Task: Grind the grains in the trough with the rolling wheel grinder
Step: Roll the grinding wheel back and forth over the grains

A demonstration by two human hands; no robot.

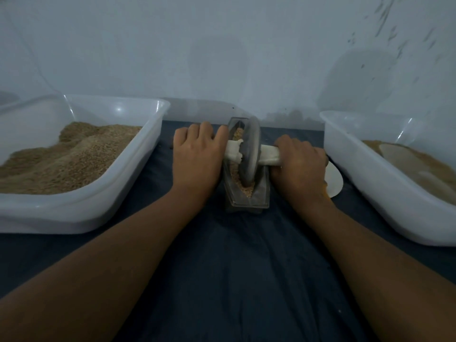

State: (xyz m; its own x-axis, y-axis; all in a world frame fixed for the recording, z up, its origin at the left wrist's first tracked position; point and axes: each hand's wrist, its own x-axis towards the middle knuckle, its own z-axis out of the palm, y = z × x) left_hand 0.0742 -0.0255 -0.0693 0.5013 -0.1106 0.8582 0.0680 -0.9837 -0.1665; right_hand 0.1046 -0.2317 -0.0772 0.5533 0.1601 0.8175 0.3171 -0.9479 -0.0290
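Note:
A narrow grey metal trough [260, 197] lies lengthwise on the dark cloth, pointing away from me, with tan grains [243, 187] along its groove. A grey rolling wheel [250, 154] stands upright in the groove near its middle. A white-wrapped axle handle [269, 154] runs through the wheel from left to right. My left hand [197, 156] is closed over the handle's left end and my right hand [299, 161] over its right end. The fingers hide the handle's tips.
A large white plastic tub [138, 166] heaped with tan grain stands at the left. Another white tub [370, 176] with grain and a pale scoop stands at the right. A white round piece [334, 181] lies behind my right hand. A pale wall rises just beyond the trough.

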